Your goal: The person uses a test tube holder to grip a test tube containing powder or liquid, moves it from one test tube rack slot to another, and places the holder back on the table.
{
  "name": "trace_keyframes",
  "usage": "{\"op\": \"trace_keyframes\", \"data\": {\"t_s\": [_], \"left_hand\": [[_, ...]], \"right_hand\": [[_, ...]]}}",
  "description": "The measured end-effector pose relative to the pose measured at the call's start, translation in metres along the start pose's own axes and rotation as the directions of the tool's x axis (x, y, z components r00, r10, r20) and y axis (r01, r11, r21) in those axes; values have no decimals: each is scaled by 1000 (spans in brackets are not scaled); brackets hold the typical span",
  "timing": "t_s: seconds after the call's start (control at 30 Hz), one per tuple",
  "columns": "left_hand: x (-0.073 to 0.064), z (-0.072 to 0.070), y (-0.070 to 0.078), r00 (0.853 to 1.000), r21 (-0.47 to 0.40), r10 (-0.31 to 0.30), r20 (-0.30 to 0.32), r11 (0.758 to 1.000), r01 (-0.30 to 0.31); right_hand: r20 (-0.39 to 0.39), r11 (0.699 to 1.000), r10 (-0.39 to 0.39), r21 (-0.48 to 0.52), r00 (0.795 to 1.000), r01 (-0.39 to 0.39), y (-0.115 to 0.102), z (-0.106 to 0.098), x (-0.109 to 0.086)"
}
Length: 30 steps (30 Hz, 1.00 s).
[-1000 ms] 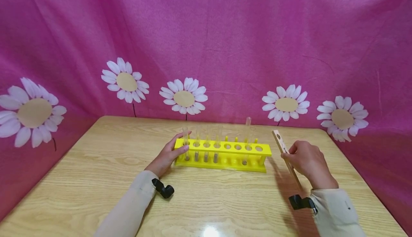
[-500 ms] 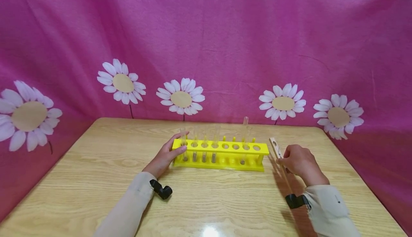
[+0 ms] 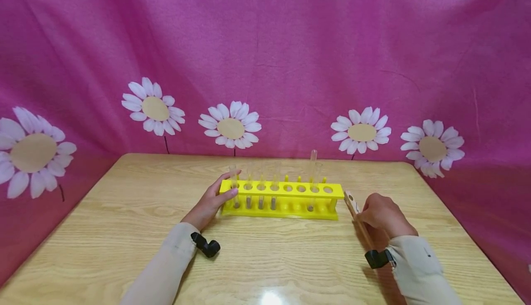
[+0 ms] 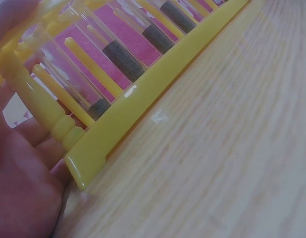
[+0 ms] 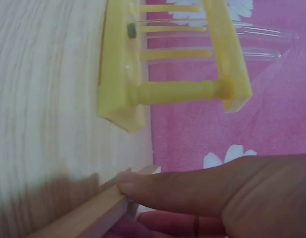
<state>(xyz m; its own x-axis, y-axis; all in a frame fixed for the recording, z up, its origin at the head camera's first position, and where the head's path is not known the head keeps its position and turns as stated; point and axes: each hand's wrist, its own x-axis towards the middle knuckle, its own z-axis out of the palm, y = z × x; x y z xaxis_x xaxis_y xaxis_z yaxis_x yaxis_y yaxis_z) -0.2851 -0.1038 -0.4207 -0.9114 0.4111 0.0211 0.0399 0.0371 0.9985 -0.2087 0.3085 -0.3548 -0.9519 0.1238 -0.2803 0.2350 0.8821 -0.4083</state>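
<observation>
My left hand (image 3: 207, 206) grips the left end of a yellow test tube rack (image 3: 307, 194), thumb over the front of its top bar. Several clear test tubes (image 3: 273, 202) stand in the rack, four-hole group at left and another toward the right. Dark grains (image 4: 124, 60) fill the tube bottoms to differing heights in the left wrist view. Just right of the rack, my right hand (image 3: 386, 215) pinches a wooden test tube clamp (image 3: 365, 236) between thumb and fingers. The clamp lies low over the table, holding no visible tube. My right fingers are partly hidden.
Yellow pegs (image 3: 286, 178) line the rack's back, and a clear tube (image 3: 314, 155) rises rounded end up near its right side. The wood-grain table (image 3: 265, 254) meets a pink flowered curtain (image 3: 286, 65) behind and at both sides.
My right hand has come down and slightly left with the clamp, whose head is now lower beside the rack. My left hand keeps its grip on the rack, and the view has shifted slightly.
</observation>
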Motion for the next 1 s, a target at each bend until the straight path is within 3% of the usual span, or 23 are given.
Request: {"op": "trace_keyframes", "data": {"t_s": [0.33, 0.7, 0.87, 1.0], "left_hand": [[0, 2, 2, 1000, -14, 0, 13, 1000, 0], [2, 0, 2, 1000, -2, -2, 26, 1000, 2], [-1, -11, 8, 1000, 133, -10, 16, 991, 8], [-8, -26, 22, 1000, 328, -11, 10, 945, 7]], "right_hand": [[16, 1000, -18, -14, 1000, 19, 8, 5, 3], [46, 994, 77, 75, 996, -80, 9, 5, 0], [16, 999, 48, 21, 999, -49, 1, -2, -4], [-48, 1000, 8, -4, 999, -8, -11, -7, -9]]}}
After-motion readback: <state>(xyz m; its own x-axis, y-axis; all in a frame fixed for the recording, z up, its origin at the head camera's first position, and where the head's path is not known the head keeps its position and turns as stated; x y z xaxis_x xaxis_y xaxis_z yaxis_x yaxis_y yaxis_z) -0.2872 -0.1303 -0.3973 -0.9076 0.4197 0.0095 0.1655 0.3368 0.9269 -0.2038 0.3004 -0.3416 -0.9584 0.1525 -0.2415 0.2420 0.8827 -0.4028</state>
